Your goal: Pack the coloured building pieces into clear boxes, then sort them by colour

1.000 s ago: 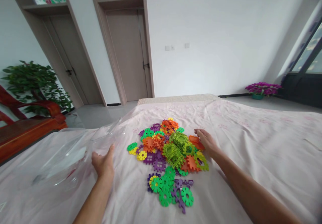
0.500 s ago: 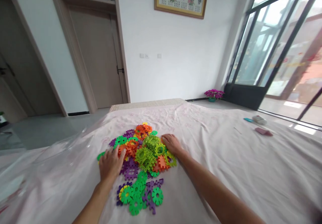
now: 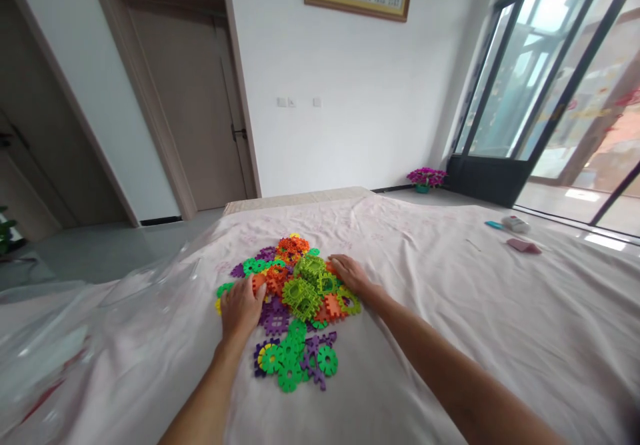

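A heap of interlocking plastic building pieces lies on the pale cloth, with my hands at its two sides. My left hand (image 3: 243, 306) is at the left side, its thumb and fingers closed around an orange square piece (image 3: 258, 282). On the right, my right hand (image 3: 349, 273) rests with its fingers stretched out against the heap's edge, by another orange piece. Between them sit joined lime-green pieces (image 3: 302, 298). An orange cluster (image 3: 292, 249) is at the far end. Green flower-shaped discs (image 3: 290, 373) and purple pieces (image 3: 313, 359) lie nearest me.
Clear plastic sheeting (image 3: 127, 311) lies at left on the pale cloth (image 3: 450, 298). Toward the right are a pink piece (image 3: 523, 245), a small white object (image 3: 515, 223) and a blue item (image 3: 494, 225). Beyond stand a wall, doors and a potted flower (image 3: 426, 178).
The view has tilted slightly down, and the heap appears higher and a little to the right in it. Both hands stay at the heap's sides.
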`<state>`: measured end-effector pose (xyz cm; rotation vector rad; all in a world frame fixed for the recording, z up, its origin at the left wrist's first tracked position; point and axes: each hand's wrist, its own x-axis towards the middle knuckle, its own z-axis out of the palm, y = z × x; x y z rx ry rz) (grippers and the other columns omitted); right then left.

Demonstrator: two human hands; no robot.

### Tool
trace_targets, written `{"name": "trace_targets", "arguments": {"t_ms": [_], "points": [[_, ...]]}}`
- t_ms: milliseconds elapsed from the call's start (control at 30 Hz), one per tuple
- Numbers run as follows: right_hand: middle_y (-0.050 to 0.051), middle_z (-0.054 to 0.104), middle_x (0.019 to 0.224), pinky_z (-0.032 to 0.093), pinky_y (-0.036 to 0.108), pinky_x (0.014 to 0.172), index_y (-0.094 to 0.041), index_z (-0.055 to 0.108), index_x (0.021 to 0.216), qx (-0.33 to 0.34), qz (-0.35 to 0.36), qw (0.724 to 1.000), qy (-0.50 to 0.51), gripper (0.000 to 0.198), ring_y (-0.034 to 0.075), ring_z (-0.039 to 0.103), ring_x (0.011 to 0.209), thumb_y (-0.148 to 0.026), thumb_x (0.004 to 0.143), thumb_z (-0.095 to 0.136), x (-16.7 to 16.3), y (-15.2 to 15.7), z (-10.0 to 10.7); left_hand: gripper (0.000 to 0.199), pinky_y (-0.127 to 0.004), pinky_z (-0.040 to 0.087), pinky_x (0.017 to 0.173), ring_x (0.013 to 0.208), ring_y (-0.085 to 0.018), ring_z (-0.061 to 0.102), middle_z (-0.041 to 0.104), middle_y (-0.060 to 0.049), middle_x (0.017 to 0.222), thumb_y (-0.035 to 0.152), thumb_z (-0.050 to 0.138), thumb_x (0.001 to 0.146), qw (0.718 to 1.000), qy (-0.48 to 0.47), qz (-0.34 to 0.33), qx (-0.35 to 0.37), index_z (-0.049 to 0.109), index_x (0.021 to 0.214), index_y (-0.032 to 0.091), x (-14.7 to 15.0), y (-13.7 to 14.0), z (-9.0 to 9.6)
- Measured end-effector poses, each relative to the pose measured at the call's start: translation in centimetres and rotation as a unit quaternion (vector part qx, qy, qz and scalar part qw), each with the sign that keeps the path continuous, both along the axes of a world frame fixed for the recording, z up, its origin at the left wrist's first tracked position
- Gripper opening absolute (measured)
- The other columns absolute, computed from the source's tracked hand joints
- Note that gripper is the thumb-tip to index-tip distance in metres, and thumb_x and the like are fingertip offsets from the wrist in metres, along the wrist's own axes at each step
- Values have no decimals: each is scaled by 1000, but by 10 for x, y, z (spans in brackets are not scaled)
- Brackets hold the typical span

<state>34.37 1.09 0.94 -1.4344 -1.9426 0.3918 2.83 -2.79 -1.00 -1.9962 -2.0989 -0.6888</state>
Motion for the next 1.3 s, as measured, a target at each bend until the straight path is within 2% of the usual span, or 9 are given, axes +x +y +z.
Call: {"name": "trace_targets", "arguments": {"t_ms": [67, 133, 200, 300, 467, 700, 933, 1133, 1300], "points": [[7, 67, 118, 42, 33, 97, -20, 67, 114, -10, -57, 997, 55, 52, 21, 59, 109, -47, 95, 26, 9, -1, 1, 48, -43, 31, 103, 119, -27, 52, 60, -14, 128, 44, 39, 93, 1000, -12, -14, -4, 53, 130, 17, 0, -1, 3], [8, 68, 115, 43, 34, 95, -19, 68, 111, -23, -112, 992, 52, 51, 22, 60, 107, -44, 95, 27, 24, -4, 1, 47, -43, 33, 102, 117, -27, 53, 61, -15, 127, 42, 41, 92, 999, -21, -25, -3, 53, 129, 16, 1, -2, 4], [10, 68, 115, 42, 35, 96, -18, 69, 108, -31, -149, 988, -17, 45, 24, 60, 108, -41, 93, 33, 42, -11, 0, 47, -43, 34, 100, 114, -28, 55, 61, -15, 125, 41, 42, 92, 999, -25, -32, 3, 54, 129, 14, 1, -2, 5], [12, 64, 122, 39, 37, 100, -19, 67, 114, -23, -194, 975, -107, 41, 26, 56, 115, -36, 92, 37, 62, -27, -9, 45, -43, 36, 98, 111, -28, 56, 62, -16, 120, 40, 43, 92, 999, -25, -39, 11, 55, 126, 13, 0, 0, 4], [11, 56, 134, 35, 42, 103, -23, 62, 123, -6, -189, 963, -193, 40, 28, 49, 123, -37, 90, 43, 63, -48, -21, 43, -40, 38, 95, 108, -27, 57, 63, -14, 116, 36, 47, 90, 997, -33, -69, 1, 53, 127, 15, -4, -1, 6], [11, 59, 130, 34, 39, 105, -22, 62, 122, 14, -169, 960, -221, 40, 24, 51, 122, -36, 93, 39, 57, -49, -17, 39, -34, 41, 90, 103, -23, 59, 64, -11, 115, 30, 53, 86, 989, -63, -135, -6, 54, 123, 17, -11, -7, 7], [7, 67, 117, 39, 34, 100, -23, 68, 111, 6, -124, 973, -197, 36, 22, 58, 110, -31, 91, 40, 53, -56, -6, 40, -32, 43, 88, 102, -22, 60, 65, -8, 111, 27, 59, 82, 987, -117, -106, -21, 56, 121, 21, -12, -9, 15], [6, 69, 110, 43, 33, 94, -24, 69, 107, -6, -133, 974, -185, 36, 22, 61, 102, -35, 92, 38, 49, -57, 1, 37, -29, 47, 86, 103, -19, 60, 63, -4, 117, 19, 58, 78, 967, -234, -98, -16, 58, 115, 25, -11, -3, 16], [6, 69, 110, 43, 32, 93, -24, 69, 106, 1, -133, 972, -192, 36, 21, 62, 102, -35, 92, 38, 49, -57, 1, 34, -32, 45, 96, 107, -19, 60, 66, -3, 115, 17, 55, 78, 944, -304, -122, 45, 60, 111, 22, -18, 3, 9]]}}
